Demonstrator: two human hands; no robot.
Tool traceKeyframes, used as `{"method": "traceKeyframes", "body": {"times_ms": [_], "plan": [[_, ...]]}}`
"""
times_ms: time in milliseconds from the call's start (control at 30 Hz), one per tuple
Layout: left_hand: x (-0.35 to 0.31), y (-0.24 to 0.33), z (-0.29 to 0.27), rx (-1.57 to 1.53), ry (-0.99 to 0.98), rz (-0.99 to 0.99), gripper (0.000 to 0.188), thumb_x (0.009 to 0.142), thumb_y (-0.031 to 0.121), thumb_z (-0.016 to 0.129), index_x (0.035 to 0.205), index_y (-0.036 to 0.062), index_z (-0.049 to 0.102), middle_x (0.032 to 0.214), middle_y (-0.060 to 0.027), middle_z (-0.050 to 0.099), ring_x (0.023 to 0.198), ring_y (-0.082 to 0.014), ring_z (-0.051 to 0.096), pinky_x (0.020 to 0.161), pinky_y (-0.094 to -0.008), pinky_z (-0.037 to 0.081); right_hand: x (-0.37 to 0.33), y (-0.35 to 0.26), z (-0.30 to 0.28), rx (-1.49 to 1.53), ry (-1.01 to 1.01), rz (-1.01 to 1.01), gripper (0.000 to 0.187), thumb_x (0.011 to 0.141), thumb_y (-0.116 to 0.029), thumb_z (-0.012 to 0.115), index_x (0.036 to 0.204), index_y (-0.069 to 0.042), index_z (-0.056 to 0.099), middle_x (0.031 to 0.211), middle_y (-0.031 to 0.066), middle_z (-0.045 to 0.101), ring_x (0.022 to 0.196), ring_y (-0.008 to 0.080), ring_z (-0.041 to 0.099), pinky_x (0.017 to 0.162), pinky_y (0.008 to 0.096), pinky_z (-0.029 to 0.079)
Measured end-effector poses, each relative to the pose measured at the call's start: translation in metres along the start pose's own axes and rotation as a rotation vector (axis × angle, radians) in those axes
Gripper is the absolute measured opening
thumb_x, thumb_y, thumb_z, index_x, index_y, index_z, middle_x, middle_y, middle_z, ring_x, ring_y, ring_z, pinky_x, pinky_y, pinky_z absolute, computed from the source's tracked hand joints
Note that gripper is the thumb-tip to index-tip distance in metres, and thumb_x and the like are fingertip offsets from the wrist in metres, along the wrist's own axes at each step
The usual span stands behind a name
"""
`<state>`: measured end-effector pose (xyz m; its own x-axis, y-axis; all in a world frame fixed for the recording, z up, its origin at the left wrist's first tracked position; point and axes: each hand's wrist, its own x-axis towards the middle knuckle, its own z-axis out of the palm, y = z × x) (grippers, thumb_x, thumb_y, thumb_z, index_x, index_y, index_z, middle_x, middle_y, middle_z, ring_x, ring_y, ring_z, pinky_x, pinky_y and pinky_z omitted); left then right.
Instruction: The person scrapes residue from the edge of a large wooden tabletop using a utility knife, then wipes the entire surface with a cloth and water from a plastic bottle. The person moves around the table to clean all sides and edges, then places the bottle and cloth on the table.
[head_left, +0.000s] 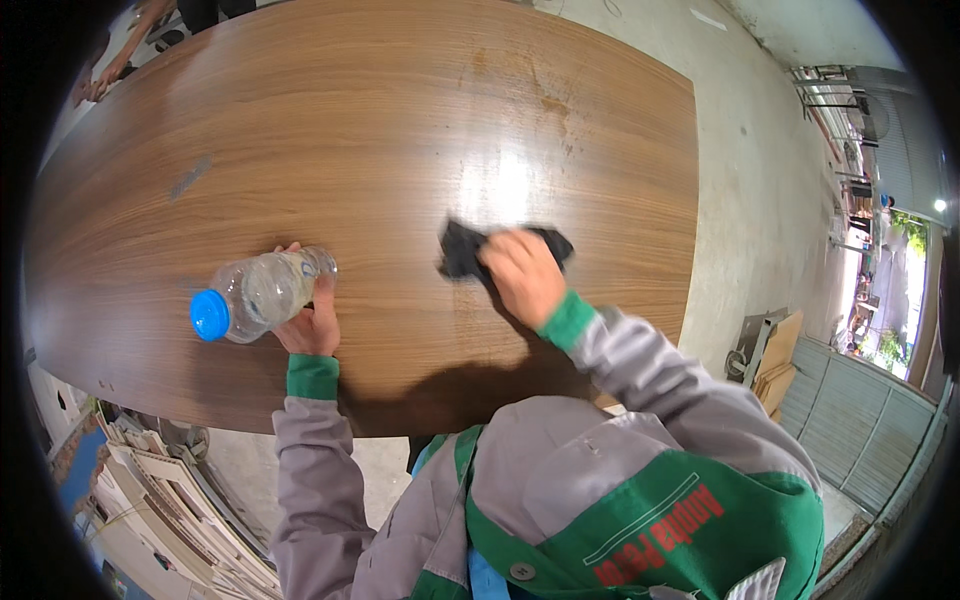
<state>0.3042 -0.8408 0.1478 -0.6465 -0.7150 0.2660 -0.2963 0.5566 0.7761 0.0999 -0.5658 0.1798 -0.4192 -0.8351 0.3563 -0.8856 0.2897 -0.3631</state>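
Observation:
My left hand (313,322) is wrapped round a clear plastic bottle (262,290) with a blue cap (210,315). The bottle leans over with its cap toward the left, above the near left part of the brown wooden table (380,130). My right hand (523,272), slightly blurred, presses a crumpled black cloth (464,248) onto the tabletop right of the bottle. Part of the cloth sticks out on both sides of my fingers. A damp-looking streak runs on the wood by the cloth.
Brownish stains (550,100) mark the far right of the tabletop. A grey patch (190,177) lies at the left. Another person's hand (97,88) is at the far left corner. Stacked boards (165,500) stand at lower left, and brown panels (779,360) at right.

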Motion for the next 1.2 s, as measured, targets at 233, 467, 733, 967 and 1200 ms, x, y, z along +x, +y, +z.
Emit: {"method": "traceKeyframes", "body": {"times_ms": [233, 467, 733, 967, 1200], "plan": [[0.013, 0.005, 0.010, -0.058, -0.050, 0.065, 0.063, 0.094, 0.041, 0.074, 0.140, 0.0018, 0.058, 0.140, -0.0146, 0.063, 0.140, -0.0362, 0.048, 0.119, -0.0517, 0.035, 0.119, 0.220, -0.030, -0.447, 0.305, 0.335, 0.030, 0.102, -0.016, 0.054, 0.121, 0.005, 0.064, 0.124, 0.0239, 0.066, 0.118, 0.0427, 0.060, 0.105, 0.0511, 0.049], [0.007, -0.004, 0.005, -0.065, -0.044, 0.042, 0.057, 0.096, 0.026, 0.072, 0.141, -0.0043, 0.055, 0.140, -0.0180, 0.063, 0.140, -0.0324, 0.050, 0.120, -0.0477, 0.035, 0.147, 0.037, 0.052, -0.315, -0.080, -0.162, 0.048, 0.103, -0.038, 0.050, 0.130, -0.002, 0.066, 0.138, 0.0197, 0.061, 0.134, 0.0354, 0.054, 0.110, 0.0512, 0.044], [0.001, 0.011, 0.009, 0.068, -0.088, -0.013, 0.061, 0.092, 0.033, 0.077, 0.142, 0.0040, 0.057, 0.141, -0.0155, 0.063, 0.142, -0.0380, 0.047, 0.120, -0.0511, 0.035, 0.163, 0.193, 0.018, -0.601, 0.148, 0.333, 0.058, 0.105, -0.043, 0.050, 0.144, -0.001, 0.057, 0.144, 0.0214, 0.056, 0.139, 0.0423, 0.046, 0.117, 0.0508, 0.036], [0.024, 0.020, -0.007, 0.224, -0.064, 0.132, 0.058, 0.086, 0.052, 0.079, 0.122, 0.0079, 0.071, 0.127, -0.0174, 0.069, 0.125, -0.0420, 0.058, 0.117, -0.0550, 0.037, 0.270, -0.002, 0.100, -0.224, -0.173, -0.100, 0.058, 0.105, -0.049, 0.049, 0.149, -0.013, 0.057, 0.160, 0.0210, 0.044, 0.150, 0.0422, 0.036, 0.124, 0.0542, 0.027], [-0.005, 0.030, -0.027, 0.166, -0.033, -0.029, 0.056, 0.086, 0.049, 0.079, 0.123, 0.0077, 0.071, 0.133, -0.0165, 0.068, 0.129, -0.0357, 0.058, 0.119, -0.0558, 0.035, 0.097, 0.055, 0.019, -0.353, -0.207, 0.259, 0.052, 0.094, -0.024, 0.063, 0.142, -0.003, 0.060, 0.149, 0.0275, 0.053, 0.141, 0.0431, 0.046, 0.120, 0.0559, 0.033]]}}
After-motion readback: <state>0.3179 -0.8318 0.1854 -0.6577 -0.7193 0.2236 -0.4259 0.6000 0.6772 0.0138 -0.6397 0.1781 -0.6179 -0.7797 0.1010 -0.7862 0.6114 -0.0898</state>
